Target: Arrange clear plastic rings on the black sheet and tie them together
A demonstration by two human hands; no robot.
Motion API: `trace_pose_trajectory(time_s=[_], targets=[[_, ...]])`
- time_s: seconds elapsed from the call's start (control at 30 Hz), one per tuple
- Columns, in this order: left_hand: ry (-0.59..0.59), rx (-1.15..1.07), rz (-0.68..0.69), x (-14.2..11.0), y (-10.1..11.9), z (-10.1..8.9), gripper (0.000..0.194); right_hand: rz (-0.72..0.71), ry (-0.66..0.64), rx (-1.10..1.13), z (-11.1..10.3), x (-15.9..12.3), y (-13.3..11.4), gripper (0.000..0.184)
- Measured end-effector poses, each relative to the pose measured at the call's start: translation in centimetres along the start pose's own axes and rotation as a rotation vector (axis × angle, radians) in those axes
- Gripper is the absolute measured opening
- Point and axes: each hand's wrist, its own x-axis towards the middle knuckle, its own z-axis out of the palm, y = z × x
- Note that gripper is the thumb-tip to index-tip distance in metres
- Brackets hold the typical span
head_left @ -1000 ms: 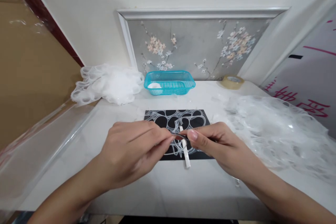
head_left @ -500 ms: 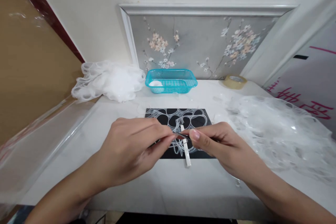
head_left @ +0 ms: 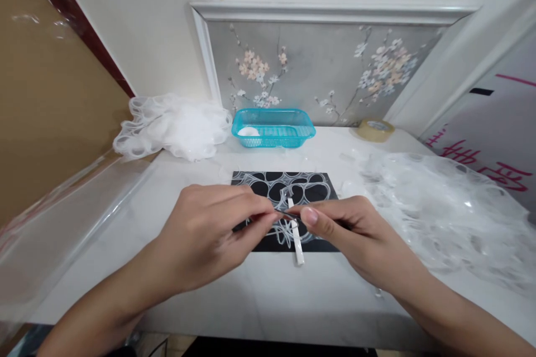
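My left hand (head_left: pixel 218 231) is closed in a pinch on a thin clear plastic ring strand. Facing it, my right hand (head_left: pixel 349 228) pinches a slim dark pointed tool, most of it hidden in the fingers; its tip meets the strand at the left fingertips. Both hands are above a black mat (head_left: pixel 260 245), on which lie clear plastic rings (head_left: pixel 317 192) and a tangle of loose clear strands (head_left: pixel 285 234). A narrow white strip (head_left: pixel 298 250) lies across the mat's front edge, between the hands.
At the back stands a turquoise plastic basket (head_left: pixel 272 142) with a round white item (head_left: pixel 248 132) in it. A heap of clear rings (head_left: pixel 180 128) is at back left, a larger heap (head_left: pixel 444 212) at right. A tape roll (head_left: pixel 374 130) lies near the wall.
Both hands stay in nearly the same place and keep their pinches. The view shifts very slightly; nothing is taken up or let go.
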Motion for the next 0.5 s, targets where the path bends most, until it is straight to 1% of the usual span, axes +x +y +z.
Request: trace_pose_trajectory(time_s=[0.17, 0.3, 0.4, 0.47, 0.5], targets=[[-0.004, -0.031, -0.007, 0.0, -0.1, 0.1, 0.008, -0.035, 0.023, -0.070, 0.1, -0.1, -0.5, 0.044], [0.007, -0.037, 0.008, 0.1, -0.2, 0.2, 0.007, -0.069, 0.100, -0.100, 0.1, 0.1, -0.2, 0.041], [0.025, -0.041, 0.021, 0.1, -0.2, 0.0, 0.007, -0.047, 0.169, 0.012, 0.1, 0.6, 0.5, 0.047], [0.032, -0.055, 0.021, 0.1, -0.1, -0.1, 0.008, -0.021, 0.161, 0.132, 0.0, 0.9, 1.0, 0.046], [0.035, -0.064, 0.019, 0.1, -0.1, -0.1, 0.008, -0.010, 0.139, 0.178, 0.0, 1.0, 1.0, 0.043]])
